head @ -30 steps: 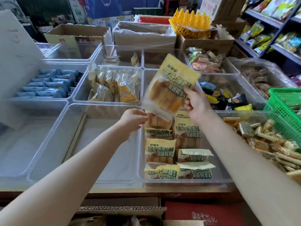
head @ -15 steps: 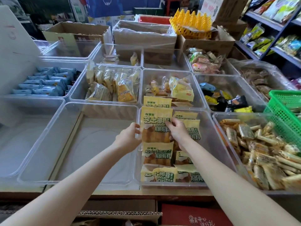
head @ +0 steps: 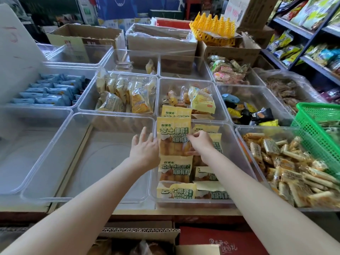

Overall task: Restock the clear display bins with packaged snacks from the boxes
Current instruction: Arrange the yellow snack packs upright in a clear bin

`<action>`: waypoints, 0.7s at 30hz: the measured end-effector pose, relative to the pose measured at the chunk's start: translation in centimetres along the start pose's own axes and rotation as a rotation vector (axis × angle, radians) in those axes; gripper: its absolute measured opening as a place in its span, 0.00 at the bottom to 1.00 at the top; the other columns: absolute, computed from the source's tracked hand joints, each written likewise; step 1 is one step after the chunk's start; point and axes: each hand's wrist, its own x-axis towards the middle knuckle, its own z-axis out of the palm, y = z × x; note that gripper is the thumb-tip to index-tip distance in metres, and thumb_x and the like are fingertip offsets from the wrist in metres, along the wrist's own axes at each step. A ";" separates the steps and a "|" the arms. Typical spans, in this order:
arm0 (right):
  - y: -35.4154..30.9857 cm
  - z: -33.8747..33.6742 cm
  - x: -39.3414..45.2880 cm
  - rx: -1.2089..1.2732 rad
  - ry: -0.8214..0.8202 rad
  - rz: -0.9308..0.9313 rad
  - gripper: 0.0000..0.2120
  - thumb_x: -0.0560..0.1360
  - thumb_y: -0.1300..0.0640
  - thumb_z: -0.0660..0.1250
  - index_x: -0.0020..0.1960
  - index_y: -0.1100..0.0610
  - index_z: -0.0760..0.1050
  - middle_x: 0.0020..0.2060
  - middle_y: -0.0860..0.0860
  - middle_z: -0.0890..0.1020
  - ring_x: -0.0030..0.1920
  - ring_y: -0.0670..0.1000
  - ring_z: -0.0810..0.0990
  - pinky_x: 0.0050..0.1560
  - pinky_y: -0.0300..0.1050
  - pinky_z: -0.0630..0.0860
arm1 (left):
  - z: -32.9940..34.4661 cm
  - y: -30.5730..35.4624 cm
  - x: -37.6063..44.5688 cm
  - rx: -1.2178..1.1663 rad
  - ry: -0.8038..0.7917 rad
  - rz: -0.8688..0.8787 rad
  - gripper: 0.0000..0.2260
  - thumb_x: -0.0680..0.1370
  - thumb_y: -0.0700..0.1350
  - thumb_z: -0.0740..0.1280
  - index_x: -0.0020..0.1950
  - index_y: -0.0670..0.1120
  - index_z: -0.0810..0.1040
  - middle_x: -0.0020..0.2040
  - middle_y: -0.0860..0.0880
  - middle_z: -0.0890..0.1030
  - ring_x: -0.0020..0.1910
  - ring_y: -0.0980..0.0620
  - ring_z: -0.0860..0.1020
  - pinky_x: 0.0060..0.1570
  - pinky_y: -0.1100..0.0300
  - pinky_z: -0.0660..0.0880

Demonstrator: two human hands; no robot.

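Note:
A yellow snack packet (head: 173, 134) with green lettering lies at the far end of a clear bin (head: 229, 142), on top of a row of several identical packets (head: 175, 169). My right hand (head: 201, 143) pinches the packet's right edge with curled fingers. On the packet's left edge rests my left hand (head: 145, 149), its fingers straight and spread, over the wall between two bins.
Left of this bin stands a clear bin (head: 55, 162) with nothing in it. To the right are a bin of wrapped wafer sticks (head: 294, 172) and a green basket (head: 316, 129). An open cardboard box (head: 139, 234) sits below the counter edge. Stocked shelves (head: 312, 34) stand at the far right.
The packet that my right hand held up in the air came down into the bin onto the row. My left hand moved to its left edge and spread its fingers.

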 end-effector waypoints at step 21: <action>0.0 6.4 -28.4 -0.710 -0.641 -0.545 0.10 0.75 0.55 0.67 0.56 0.56 0.75 0.47 0.52 0.80 0.38 0.45 0.79 0.40 0.42 0.77 | -1.9 -9.8 -22.7 -0.258 0.049 0.347 0.11 0.77 0.41 0.60 0.56 0.46 0.79 0.54 0.46 0.81 0.54 0.47 0.78 0.56 0.55 0.73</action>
